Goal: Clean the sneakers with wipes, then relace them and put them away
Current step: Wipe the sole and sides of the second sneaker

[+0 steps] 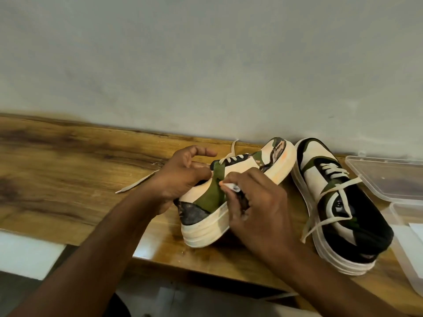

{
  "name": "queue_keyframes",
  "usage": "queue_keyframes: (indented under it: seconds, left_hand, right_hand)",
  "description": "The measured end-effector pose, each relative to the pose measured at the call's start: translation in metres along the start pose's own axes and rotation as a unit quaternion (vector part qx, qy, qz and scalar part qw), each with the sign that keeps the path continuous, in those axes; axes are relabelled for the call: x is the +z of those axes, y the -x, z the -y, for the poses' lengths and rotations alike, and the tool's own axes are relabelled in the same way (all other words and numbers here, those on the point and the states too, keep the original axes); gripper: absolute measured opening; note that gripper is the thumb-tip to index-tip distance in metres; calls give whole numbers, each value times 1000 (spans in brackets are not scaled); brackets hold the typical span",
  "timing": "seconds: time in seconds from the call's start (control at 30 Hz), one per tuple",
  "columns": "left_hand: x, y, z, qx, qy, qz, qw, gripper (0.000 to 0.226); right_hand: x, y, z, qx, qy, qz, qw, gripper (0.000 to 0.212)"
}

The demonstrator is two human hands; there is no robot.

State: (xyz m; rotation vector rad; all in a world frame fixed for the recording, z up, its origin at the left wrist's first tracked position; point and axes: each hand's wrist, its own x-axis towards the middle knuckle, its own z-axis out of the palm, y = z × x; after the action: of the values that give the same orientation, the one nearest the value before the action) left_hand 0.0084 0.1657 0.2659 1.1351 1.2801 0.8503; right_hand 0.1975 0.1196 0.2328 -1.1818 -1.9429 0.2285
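Note:
A cream, green and black platform sneaker (270,165) lies tilted on its side on the wooden table (68,161), toe toward the wall. My left hand (183,177) grips its collar and tongue from the left. My right hand (256,207) presses a small, crumpled white wipe (231,186) against the green side panel. A cream lace (137,183) trails from this shoe across the table to the left. The second sneaker (336,202) stands upright to the right, its laces loose.
A clear plastic container (389,179) with its lid open sits at the right edge, a white sheet (409,236) inside. A grey wall runs close behind the table. The table's front edge is near my forearms, with the floor below.

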Motion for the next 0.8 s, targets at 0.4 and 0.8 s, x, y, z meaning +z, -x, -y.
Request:
queue_keyframes:
  seconds: [0.4,0.8]
  left_hand:
    - [-9,1,-3,-21,-5,32,999,68]
    - [-11,1,-2,-2,-33,24,999,63]
  right_hand:
    - [-3,2,-4,33,25,-29,999,21]
    - [-10,-5,-22,50,67,-47,995,20]
